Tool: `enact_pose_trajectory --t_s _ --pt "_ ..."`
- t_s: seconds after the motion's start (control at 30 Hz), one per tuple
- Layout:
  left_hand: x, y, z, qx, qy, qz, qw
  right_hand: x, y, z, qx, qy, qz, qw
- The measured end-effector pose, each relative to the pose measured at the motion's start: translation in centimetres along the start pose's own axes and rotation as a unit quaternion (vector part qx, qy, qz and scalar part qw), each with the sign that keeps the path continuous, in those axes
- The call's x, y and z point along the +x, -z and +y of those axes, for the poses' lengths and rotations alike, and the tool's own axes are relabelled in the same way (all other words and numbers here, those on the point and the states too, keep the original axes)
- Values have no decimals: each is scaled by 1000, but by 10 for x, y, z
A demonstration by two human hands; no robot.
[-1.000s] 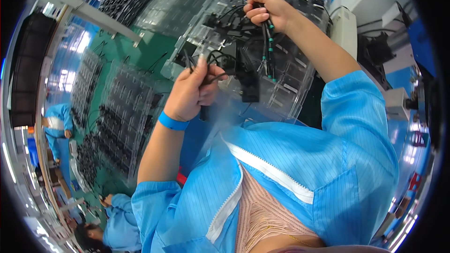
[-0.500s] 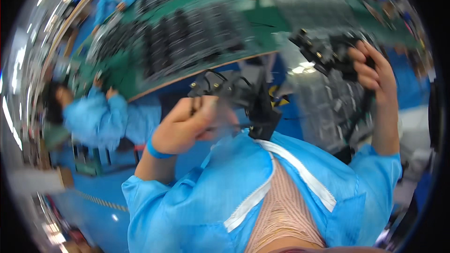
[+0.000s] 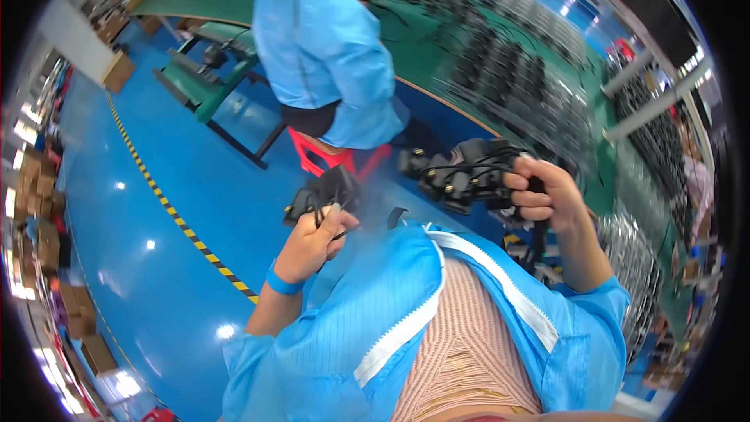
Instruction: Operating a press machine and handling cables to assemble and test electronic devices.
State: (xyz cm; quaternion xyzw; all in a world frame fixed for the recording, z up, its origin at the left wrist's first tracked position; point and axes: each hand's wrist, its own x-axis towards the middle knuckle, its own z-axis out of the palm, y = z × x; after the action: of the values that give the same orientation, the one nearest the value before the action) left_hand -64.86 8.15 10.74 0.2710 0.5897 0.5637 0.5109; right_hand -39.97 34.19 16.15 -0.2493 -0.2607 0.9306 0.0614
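1. Turned my head a lot: a second ago I was looking at the clear trays up close, now it's blue floor [image 3: 156,211] and a co-worker [image 3: 328,55] on a red stool [image 3: 332,158].
2. My right hand [image 3: 547,195] came down from up high, now fisted round a bunch of black adapters [image 3: 461,176].
3. My left hand [image 3: 316,238] now has a smaller black bunch [image 3: 324,191], away from the trays.

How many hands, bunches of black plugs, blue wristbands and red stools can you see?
Hands: 2, left hand, right hand
Bunches of black plugs: 2, left bunch, right bunch
Blue wristbands: 1
Red stools: 1
Total: 6
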Motion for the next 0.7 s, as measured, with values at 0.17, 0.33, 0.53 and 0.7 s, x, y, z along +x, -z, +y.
enact_pose_trajectory --t_s 0.17,0.33,0.53,0.7 --pt "-44 80 -24 -68 -7 197 978 137 -79 20 -78 -117 -51 989" --pt "-81 136 -44 -193 -43 353 914 273 -163 38 -147 -194 -123 962" --pt "-74 190 -40 -198 -26 472 859 421 -239 65 -182 -205 -159 949" --pt "-52 271 2 -107 19 544 832 532 -289 64 -142 -226 -219 938"
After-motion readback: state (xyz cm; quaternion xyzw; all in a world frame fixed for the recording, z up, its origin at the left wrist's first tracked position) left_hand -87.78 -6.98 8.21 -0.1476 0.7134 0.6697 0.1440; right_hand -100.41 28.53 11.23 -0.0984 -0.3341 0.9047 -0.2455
